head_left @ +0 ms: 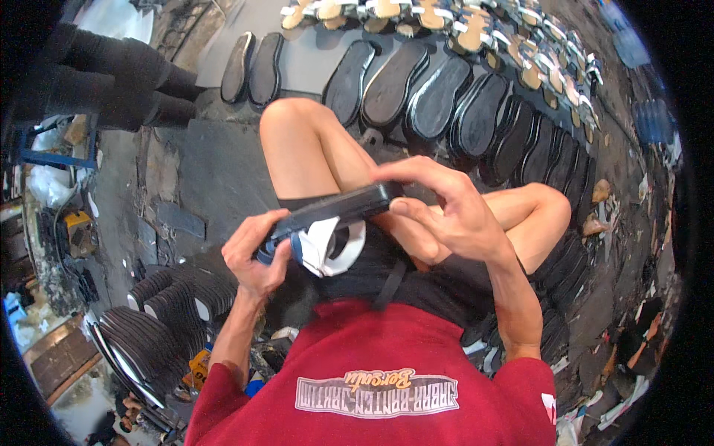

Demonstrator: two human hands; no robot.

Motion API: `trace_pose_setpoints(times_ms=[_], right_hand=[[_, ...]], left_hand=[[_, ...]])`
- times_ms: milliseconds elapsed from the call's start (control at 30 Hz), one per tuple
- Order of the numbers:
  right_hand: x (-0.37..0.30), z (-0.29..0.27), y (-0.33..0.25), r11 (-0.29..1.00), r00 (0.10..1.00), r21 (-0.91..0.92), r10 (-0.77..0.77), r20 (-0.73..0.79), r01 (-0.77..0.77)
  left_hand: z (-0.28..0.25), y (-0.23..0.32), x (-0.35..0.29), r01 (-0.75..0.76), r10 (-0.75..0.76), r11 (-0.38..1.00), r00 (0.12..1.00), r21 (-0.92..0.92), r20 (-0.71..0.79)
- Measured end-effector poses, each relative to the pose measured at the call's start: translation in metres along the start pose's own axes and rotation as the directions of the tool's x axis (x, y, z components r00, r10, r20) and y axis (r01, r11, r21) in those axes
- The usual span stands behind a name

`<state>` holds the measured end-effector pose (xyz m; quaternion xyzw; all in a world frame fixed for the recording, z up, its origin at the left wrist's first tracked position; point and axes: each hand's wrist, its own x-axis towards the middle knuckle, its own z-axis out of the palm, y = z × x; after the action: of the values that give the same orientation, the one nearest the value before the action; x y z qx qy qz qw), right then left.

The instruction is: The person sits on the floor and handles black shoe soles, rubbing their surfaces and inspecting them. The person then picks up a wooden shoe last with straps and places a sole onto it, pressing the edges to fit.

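A sandal [338, 208] with a thick black sole and white and dark blue straps is held sideways above my lap, its straps hanging toward me. My left hand [256, 253] grips one end, thumb on the strap side and fingers round the sole. At the other end, my right hand [450, 212] pinches the sole's tip between thumb and fingers. The side edge of the sole faces up; its bottom is mostly turned away from view.
Ahead, black soles [439, 97] stand in a curved row, with strapped sandals [476, 30] behind them. Two separate soles [251, 68] lie farther left. Stacked black soles [152, 327] are at my lower left, and dark rolls [111, 78] at the upper left. Scraps litter the floor at right.
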<state>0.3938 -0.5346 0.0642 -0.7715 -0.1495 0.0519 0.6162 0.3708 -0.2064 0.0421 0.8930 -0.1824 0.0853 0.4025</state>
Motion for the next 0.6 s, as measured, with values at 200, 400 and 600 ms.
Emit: trace_pose_setpoints(times_ms=[200, 400, 600], right_hand=[[0.027, -0.050, -0.086, 0.906, 0.970, -0.354, -0.242, 0.015, 0.232], [0.031, -0.021, -0.098, 0.833, 0.922, -0.404, -0.377, 0.086, 0.378], [0.007, -0.004, -0.094, 0.855, 0.945, -0.432, -0.327, -0.018, 0.288]], left_hand=[[0.033, 0.020, 0.025, 0.080, -0.104, 0.833, 0.995, -0.548, -0.013], [0.023, 0.104, 0.089, -0.153, 0.182, 0.934, 0.981, -0.322, 0.060], [0.016, 0.103, 0.080, -0.235, 0.250, 0.956, 0.965, -0.173, 0.074]])
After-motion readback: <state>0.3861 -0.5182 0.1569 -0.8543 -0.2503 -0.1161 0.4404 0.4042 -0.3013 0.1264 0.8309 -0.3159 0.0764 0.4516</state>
